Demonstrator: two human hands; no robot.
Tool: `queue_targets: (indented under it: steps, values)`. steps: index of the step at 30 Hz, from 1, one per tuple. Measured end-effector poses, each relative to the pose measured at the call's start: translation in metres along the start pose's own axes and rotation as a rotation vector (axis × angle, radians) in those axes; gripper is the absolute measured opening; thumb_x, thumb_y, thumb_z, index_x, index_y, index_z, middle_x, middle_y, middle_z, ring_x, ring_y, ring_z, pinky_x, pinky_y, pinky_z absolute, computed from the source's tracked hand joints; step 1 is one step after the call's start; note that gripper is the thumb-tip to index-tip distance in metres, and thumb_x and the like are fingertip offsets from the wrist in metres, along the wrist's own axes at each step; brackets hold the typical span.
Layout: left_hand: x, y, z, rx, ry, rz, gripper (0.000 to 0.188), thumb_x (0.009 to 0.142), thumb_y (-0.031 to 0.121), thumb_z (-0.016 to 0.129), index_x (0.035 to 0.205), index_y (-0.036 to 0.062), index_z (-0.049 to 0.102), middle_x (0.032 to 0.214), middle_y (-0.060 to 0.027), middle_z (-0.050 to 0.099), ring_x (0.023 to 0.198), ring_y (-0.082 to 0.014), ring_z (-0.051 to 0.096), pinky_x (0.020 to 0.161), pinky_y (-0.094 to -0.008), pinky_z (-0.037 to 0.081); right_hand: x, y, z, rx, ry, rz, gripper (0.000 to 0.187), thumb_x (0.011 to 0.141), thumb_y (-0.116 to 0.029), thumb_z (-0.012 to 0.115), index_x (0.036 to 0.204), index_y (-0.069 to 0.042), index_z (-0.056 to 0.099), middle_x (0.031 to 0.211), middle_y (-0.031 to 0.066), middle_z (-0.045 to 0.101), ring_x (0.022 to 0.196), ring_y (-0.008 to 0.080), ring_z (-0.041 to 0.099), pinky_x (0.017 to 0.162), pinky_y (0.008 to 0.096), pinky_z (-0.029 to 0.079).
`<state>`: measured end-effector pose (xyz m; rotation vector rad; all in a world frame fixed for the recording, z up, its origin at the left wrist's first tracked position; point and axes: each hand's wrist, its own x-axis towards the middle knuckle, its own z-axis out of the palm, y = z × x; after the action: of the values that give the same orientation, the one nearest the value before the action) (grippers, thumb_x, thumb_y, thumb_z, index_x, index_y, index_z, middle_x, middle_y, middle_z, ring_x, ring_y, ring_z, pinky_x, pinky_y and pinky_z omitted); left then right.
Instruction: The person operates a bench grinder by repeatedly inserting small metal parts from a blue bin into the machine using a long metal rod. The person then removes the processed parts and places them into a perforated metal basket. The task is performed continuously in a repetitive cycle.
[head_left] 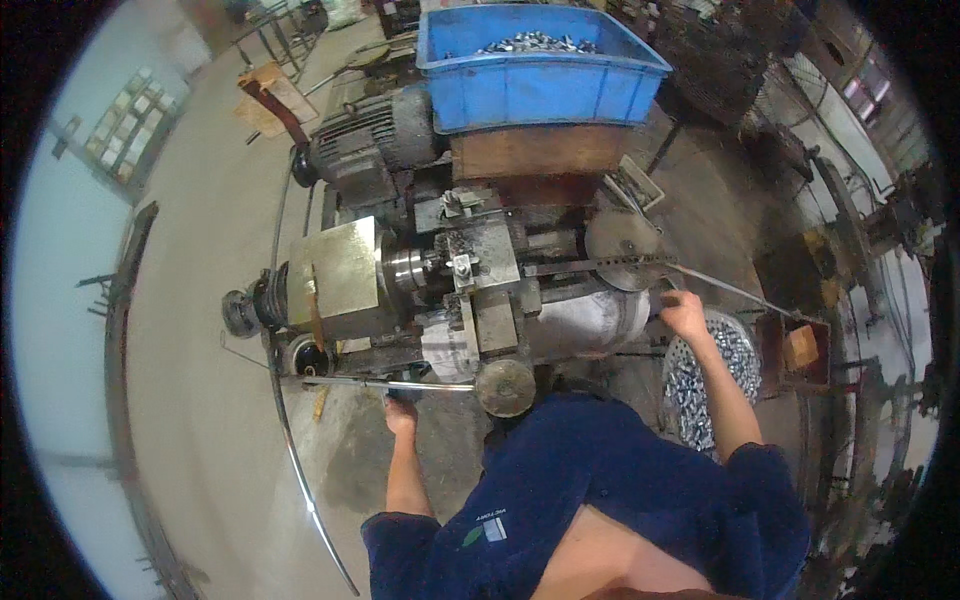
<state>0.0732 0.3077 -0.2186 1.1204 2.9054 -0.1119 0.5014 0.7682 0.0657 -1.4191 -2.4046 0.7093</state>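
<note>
A small metal lathe with a round chuck [408,270] and a tool slide [490,255] stands before me. My left hand [400,413] is closed at its near left side, just under a shiny metal bar [430,386] that runs to a round disc [505,388]. A dark piece shows at those fingers, but what they grip is mostly hidden. On the right, my right hand [684,315] curls beside the end of a pale cylinder [590,325], below a larger round plate [624,240]. What its fingers hold is too small to tell.
A blue crate [545,95] of small metal parts stands behind the lathe, near a grey motor [370,145]. Under my right forearm is a round container [748,350] of shiny parts. A long rod [305,490] curves down at the left. A box [815,350] stands at right.
</note>
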Motion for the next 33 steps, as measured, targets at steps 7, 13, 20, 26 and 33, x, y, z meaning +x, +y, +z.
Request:
queue_targets:
  steps: [7, 13, 20, 26, 33]
  values:
    - [-0.022, -0.061, -0.105, -0.986, -0.472, -0.418, 0.037, 0.076, 0.016, 0.058, 0.108, -0.0003, 0.051, 0.063, -0.0102, 0.059, 0.051, -0.016, 0.058, 0.046, -0.0286, 0.046, 0.065, -0.178, 0.034, 0.309, -0.188, -0.415, 0.036, 0.058, -0.014, 0.059, 0.093, -0.004, 0.063, 0.086, 0.0153, 0.062, 0.083, 0.0297, 0.06, 0.076, 0.0333, 0.047]
    - [-0.076, -0.148, -0.276, -0.653, 0.47, -0.611, 0.026, 0.08, 0.016, 0.054, 0.099, -0.0013, 0.057, 0.064, -0.0106, 0.058, 0.056, -0.0161, 0.057, 0.051, -0.0308, 0.044, 0.094, -0.296, 0.098, 0.241, -0.14, -0.944, 0.032, 0.056, -0.019, 0.059, 0.085, -0.007, 0.065, 0.087, 0.0126, 0.061, 0.084, 0.0283, 0.058, 0.075, 0.0359, 0.047]
    - [-0.23, -0.154, -0.205, -0.184, 0.12, -1.189, 0.045, 0.087, 0.04, 0.038, 0.089, 0.0009, 0.06, 0.086, -0.0209, 0.06, 0.08, -0.0376, 0.057, 0.072, -0.0458, 0.043, 0.083, -0.343, 0.15, -0.151, -0.35, -0.835, 0.034, 0.053, -0.021, 0.059, 0.078, 0.001, 0.064, 0.086, 0.0187, 0.06, 0.089, 0.0331, 0.054, 0.081, 0.0383, 0.043]
    - [-0.217, -0.123, -0.233, -0.175, 0.078, -1.189, 0.055, 0.089, 0.045, 0.027, 0.096, 0.0029, 0.061, 0.089, -0.0202, 0.061, 0.086, -0.0376, 0.057, 0.075, -0.0459, 0.043, 0.084, -0.344, 0.148, -0.317, -0.372, -0.852, 0.038, 0.057, -0.029, 0.06, 0.082, -0.002, 0.064, 0.093, 0.0163, 0.058, 0.092, 0.0291, 0.054, 0.08, 0.0372, 0.043]
    - [-0.223, -0.129, -0.225, -0.27, 0.098, -1.14, 0.057, 0.087, 0.047, 0.03, 0.09, 0.0002, 0.061, 0.085, -0.0236, 0.06, 0.084, -0.0414, 0.056, 0.076, -0.0476, 0.042, 0.085, -0.341, 0.148, -0.243, -0.362, -0.878, 0.034, 0.058, -0.026, 0.059, 0.081, -0.002, 0.064, 0.09, 0.0144, 0.06, 0.088, 0.0281, 0.055, 0.077, 0.0359, 0.044]
